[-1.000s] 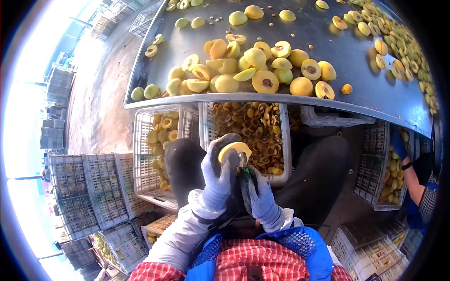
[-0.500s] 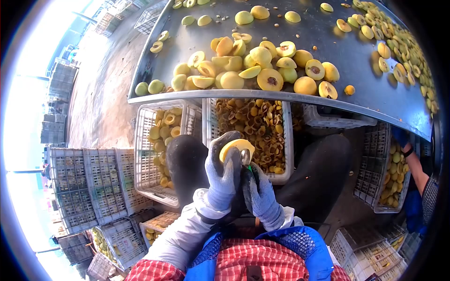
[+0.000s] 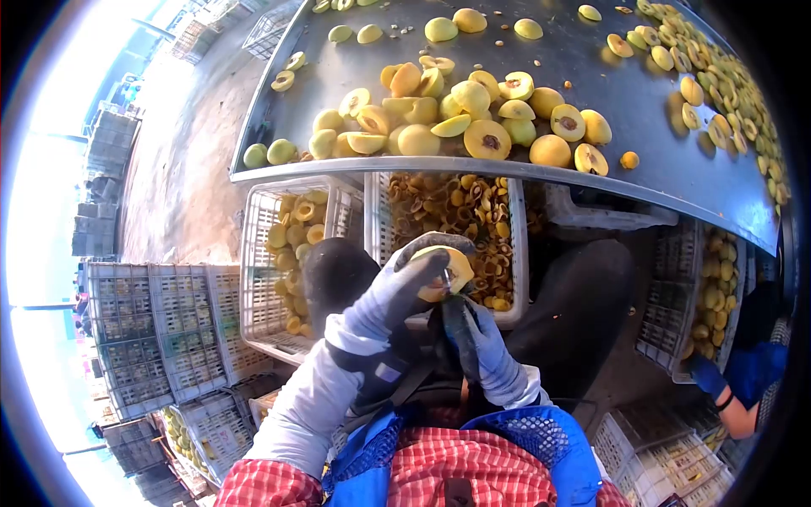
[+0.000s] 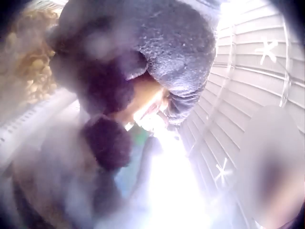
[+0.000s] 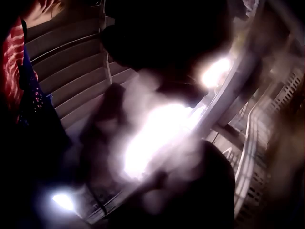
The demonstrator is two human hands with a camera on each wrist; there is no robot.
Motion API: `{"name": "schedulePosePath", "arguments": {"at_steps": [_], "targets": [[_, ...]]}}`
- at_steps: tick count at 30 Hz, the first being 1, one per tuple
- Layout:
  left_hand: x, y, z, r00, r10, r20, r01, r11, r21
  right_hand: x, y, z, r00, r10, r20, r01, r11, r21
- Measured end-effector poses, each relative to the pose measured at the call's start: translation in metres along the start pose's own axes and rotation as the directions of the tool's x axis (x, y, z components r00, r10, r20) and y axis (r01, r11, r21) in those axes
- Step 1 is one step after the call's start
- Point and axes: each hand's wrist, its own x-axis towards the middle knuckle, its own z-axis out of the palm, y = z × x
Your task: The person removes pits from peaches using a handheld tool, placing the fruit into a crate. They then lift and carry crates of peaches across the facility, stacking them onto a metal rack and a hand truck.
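In the head view my gloved left hand [image 3: 389, 291] grips a yellow peach half [image 3: 459, 269], fingers over its top and thumb along the near side. The cut face is turned to the right. My gloved right hand [image 3: 483, 342] holds a small metal tool [image 3: 447, 277] whose tip is at the peach's cut face. Most of the tool is hidden by the fingers. The left wrist view shows the grey glove [image 4: 178, 52] around the peach [image 4: 143, 98], with a bit of green [image 4: 139, 136] below it. Darkness and glare hide the grip in the right wrist view.
A metal table [image 3: 338, 76] ahead bears many peach halves [image 3: 487, 139]. Below its edge stand a crate of brown-yellow scraps [image 3: 517, 253] and a crate of peach halves [image 3: 253, 279], near my knees. Another person's gloved hand [image 3: 708, 376] is at a crate on the right.
My left hand has turned the peach half, bringing its cut face round to the right, and the left forearm has swung outward. The other person's hand has moved down along the right crate.
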Motion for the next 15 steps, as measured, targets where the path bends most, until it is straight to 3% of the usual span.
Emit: {"name": "schedulePosePath", "arguments": {"at_steps": [1,2,3,4,6,8,9,10,11,12,13,14,15], "targets": [[0.001,-0.004,0.001,0.999,0.019,-0.048,-0.015,0.996,0.083,-0.002,-0.017,-0.004,0.987,0.104,0.119,-0.131,0.959,0.252],[0.001,-0.009,0.002,0.995,0.041,-0.093,-0.026,0.986,0.165,-0.003,-0.033,-0.007,0.95,0.205,0.235,-0.294,0.84,0.456],[-0.001,-0.015,0.006,0.979,0.138,-0.148,-0.098,0.963,0.25,-0.006,-0.049,-0.006,0.907,0.206,0.367,-0.42,0.505,0.754],[0.0,-0.018,0.005,0.976,0.17,-0.136,-0.135,0.963,0.232,-0.006,-0.056,-0.005,0.865,0.144,0.481,-0.493,0.06,0.868],[0.001,-0.024,0.005,0.966,0.235,-0.112,-0.211,0.958,0.193,-0.004,-0.046,-0.005,0.833,-0.091,0.545,-0.532,0.134,0.836],[-0.001,-0.03,0.01,0.981,0.134,-0.14,-0.138,0.99,-0.017,0.003,-0.016,0.004,0.698,-0.515,0.498,-0.696,-0.322,0.642],[-0.005,-0.036,0.014,0.98,-0.016,-0.199,-0.049,0.946,-0.319,0.004,-0.015,0.007,0.717,-0.495,0.49,-0.683,-0.359,0.636],[-0.006,-0.041,0.018,0.963,-0.176,-0.206,0.02,0.804,-0.594,0.006,-0.018,0.006,0.739,-0.485,0.467,-0.648,-0.324,0.689],[-0.003,-0.049,0.019,0.911,-0.262,-0.317,-0.058,0.68,-0.73,0.009,-0.021,0.0,0.759,-0.475,0.445,-0.611,-0.286,0.738],[-0.006,-0.058,0.011,0.908,-0.242,-0.341,-0.1,0.666,-0.739,0.012,-0.021,-0.005,0.775,-0.47,0.423,-0.575,-0.246,0.78],[-0.015,-0.058,0.001,0.858,-0.196,-0.474,-0.166,0.768,-0.619,0.016,-0.015,-0.007,0.795,-0.411,0.447,-0.568,-0.246,0.785],[-0.021,-0.056,-0.024,0.769,0.136,-0.625,-0.291,0.945,-0.152,0.019,-0.009,-0.009,0.816,-0.32,0.481,-0.556,-0.208,0.804],[-0.027,-0.054,-0.048,0.571,0.449,-0.687,-0.27,0.894,0.358,0.02,-0.004,-0.008,0.831,-0.226,0.508,-0.547,-0.169,0.82]]}}
